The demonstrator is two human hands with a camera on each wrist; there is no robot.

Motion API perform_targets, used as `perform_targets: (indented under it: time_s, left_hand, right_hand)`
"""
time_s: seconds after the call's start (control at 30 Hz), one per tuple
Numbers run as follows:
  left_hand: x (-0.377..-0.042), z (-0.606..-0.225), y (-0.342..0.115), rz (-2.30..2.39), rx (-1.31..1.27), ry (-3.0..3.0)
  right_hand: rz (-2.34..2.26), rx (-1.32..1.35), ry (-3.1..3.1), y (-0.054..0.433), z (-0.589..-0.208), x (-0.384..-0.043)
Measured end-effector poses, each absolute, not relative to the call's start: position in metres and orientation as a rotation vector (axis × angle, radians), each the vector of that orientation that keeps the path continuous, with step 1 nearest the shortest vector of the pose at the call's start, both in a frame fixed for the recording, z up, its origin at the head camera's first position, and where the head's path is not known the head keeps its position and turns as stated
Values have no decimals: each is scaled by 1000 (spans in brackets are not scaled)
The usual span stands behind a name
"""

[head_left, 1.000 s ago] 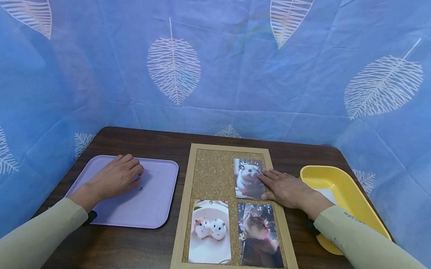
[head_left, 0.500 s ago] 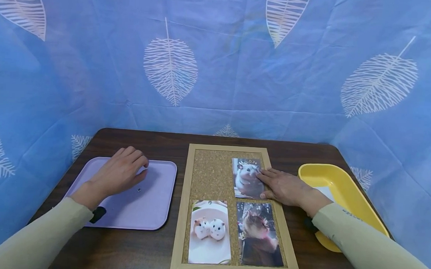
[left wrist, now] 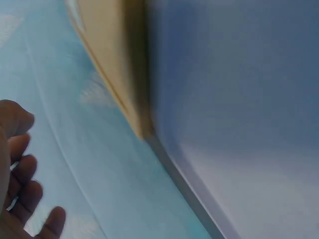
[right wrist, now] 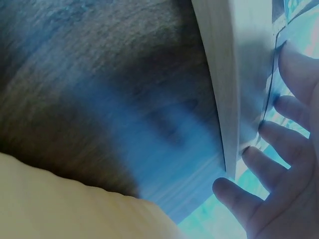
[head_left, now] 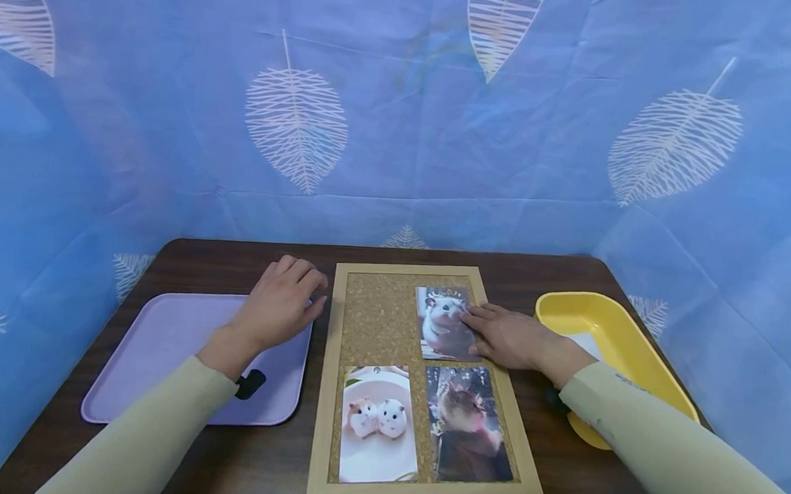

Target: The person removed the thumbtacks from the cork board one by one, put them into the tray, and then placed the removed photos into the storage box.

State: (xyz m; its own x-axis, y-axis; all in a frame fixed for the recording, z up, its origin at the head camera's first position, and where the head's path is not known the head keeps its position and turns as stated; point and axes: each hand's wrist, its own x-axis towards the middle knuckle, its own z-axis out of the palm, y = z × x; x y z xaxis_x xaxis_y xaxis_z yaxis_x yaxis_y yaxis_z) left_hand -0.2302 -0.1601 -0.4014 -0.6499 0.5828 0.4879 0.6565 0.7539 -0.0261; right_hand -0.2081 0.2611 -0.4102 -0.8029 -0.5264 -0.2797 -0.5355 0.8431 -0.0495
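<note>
One photo point(head_left: 440, 331) lies at the board's point(head_left: 378, 312) upper right, the right hand point(head_left: 516, 336) resting on its right edge, palm down, fingers straight and slightly spread. The left hand point(head_left: 277, 301) hangs over the purple tray's point(head_left: 182, 333) right edge, fingers bent, thumb near index; whether they pinch anything, I cannot tell. A yellow tray point(head_left: 636, 353) sits beside the right forearm point(head_left: 653, 424).

The tray point(head_left: 166, 344) is lilac, the tub point(head_left: 620, 338) yellow, the table point(head_left: 534, 268) dark brown, the cork point(head_left: 379, 320) speckled tan, its frame point(head_left: 325, 421) beige. White leaves point(head_left: 297, 132) pattern the blue cloth point(head_left: 407, 137); the sleeves point(head_left: 672, 440) are khaki.
</note>
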Motion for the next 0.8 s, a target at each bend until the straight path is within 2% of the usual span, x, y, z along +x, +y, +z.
perform_targets:
  time_s: [0.4,0.8]
  left_hand:
    - [-244,-408,-69,-255,-993,-2685]
    - [-257,-422,-39,-317,-1008,-2906]
  right_hand:
    - [-27,-773,2786,258,-406,-208]
    - [-173,-694,2830,255,-399,-212]
